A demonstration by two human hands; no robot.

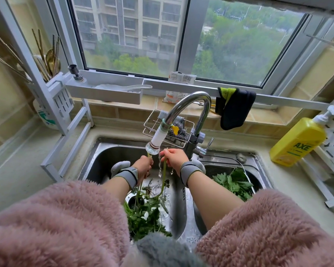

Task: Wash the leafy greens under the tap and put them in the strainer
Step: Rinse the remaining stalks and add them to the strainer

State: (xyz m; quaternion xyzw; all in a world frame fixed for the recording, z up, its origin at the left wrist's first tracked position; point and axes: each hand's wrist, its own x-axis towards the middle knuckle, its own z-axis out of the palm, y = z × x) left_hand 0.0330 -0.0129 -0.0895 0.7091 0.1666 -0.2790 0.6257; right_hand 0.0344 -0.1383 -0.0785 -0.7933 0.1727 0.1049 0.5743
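Observation:
Water runs from the tap [156,143] into the left sink basin [102,160]. My left hand [144,165] grips pale green stalks just under the tap head. Close beside it, my right hand [174,157] grips another long stalk [164,176] in the stream. The stalks hang down to a pile of leafy greens [145,218] lying in the left basin near the drain. In the right basin sits a metal strainer [245,170] holding more leafy greens [233,183]. Pink fluffy sleeves cover both forearms.
A yellow dish-soap bottle [297,141] lies tilted on the counter at right. A wire caddy with a steel scourer [178,131] hangs behind the tap. A dark cloth [233,108] drapes over the white rack rail. Chopsticks stand in a holder [56,89] at left.

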